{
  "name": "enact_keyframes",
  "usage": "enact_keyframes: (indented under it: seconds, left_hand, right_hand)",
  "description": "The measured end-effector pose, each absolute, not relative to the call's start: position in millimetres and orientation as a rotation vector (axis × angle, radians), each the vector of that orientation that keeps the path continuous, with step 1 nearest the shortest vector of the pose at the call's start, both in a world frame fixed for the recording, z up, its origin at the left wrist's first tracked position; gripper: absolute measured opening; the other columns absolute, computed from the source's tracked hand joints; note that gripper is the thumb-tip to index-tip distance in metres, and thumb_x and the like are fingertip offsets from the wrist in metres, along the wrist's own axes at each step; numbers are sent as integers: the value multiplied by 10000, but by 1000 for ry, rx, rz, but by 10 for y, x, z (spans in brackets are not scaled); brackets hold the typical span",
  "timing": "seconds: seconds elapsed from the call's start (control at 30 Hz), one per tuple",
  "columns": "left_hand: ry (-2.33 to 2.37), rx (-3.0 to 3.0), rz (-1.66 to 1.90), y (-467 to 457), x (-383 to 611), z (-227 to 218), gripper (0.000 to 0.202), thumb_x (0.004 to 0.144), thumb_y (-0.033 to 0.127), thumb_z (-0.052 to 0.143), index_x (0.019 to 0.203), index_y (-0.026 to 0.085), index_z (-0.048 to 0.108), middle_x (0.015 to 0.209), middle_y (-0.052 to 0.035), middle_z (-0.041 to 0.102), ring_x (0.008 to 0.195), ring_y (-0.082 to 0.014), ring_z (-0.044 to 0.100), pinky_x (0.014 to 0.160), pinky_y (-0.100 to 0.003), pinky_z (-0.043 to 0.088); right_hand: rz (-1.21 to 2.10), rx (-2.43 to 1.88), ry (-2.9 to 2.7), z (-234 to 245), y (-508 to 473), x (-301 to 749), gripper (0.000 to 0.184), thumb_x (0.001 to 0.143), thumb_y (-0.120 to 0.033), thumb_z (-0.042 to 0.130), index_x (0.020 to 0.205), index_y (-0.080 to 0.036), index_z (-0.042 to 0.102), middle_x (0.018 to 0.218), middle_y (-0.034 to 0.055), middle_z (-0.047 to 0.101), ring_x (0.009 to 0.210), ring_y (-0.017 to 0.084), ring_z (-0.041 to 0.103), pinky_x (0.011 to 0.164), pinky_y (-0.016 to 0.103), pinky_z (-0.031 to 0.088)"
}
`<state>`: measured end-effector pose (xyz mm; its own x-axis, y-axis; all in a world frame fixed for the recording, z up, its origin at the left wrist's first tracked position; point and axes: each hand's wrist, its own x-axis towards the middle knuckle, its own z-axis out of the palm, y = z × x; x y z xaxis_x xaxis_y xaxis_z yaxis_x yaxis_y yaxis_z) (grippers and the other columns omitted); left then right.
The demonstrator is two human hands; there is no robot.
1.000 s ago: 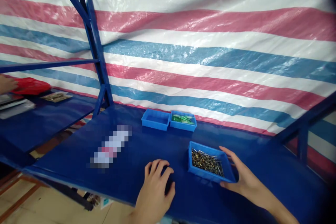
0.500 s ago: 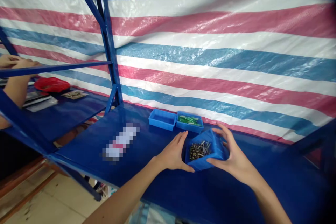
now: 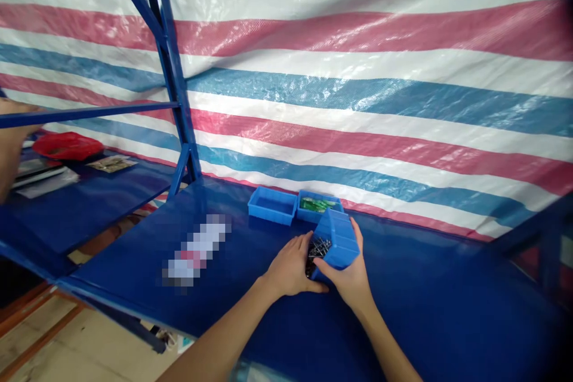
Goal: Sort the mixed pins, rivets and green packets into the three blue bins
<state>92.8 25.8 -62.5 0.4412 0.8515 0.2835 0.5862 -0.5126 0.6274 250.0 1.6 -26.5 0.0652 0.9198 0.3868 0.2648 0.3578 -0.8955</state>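
Near five o'clock, holds a tilted blue bin of metal pieces in the right hand and cups the left hand, grip unclear, at its low end, risking spillage if over-tipped.

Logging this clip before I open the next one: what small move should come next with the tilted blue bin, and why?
Probably ease the raised end of the tilted bin down a little with the right hand, the left hand guarding the low end. The bin leans steeply, its metal pieces lying toward the left hand, so tipping further might spill some.
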Motion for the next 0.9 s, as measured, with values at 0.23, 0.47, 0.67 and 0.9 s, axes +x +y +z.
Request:
enact_keyframes:
  seconds: [0.23,0.47,0.67,0.9]
  left_hand:
    - [1097,2245,913,222,930,-551,977,483,480,855,1344,232,463,1321,-107,539,1216,-333,499,1057,-476,374]
    - [1116,2316,879,212,934,-526,986,517,485,838,1372,229,418,1374,-112,497,1276,-339,440,1098,-476,338]
    - [1134,2451,737,189,914,-552,963,631,663,701,1423,235,359,1507,-89,364,1408,-330,274,1166,-497,222]
    - [1103,2504,612,171,905,-489,1029,677,755,588,1498,259,213,1555,-56,284,1446,-317,185,1164,-518,205]
  right_hand:
    - [393,-1355,-1874,-72,29,2568,1020,615,-282,715,1492,-313,195,1437,93,384,1292,348,405,1029,509,350]
    - [202,-1513,-2120,-64,63,2776,999,630,-310,720,1479,-415,203,1427,64,386,1267,367,394,968,545,336]
    - [276,-1456,-1774,-130,160,3287,964,635,-424,761,1469,-334,288,1401,79,441,1265,344,433,1036,551,340]
    - [833,-1179,-972,-321,432,3833,823,612,-446,806,1332,-224,474,1171,84,641,1110,296,601,951,469,495]
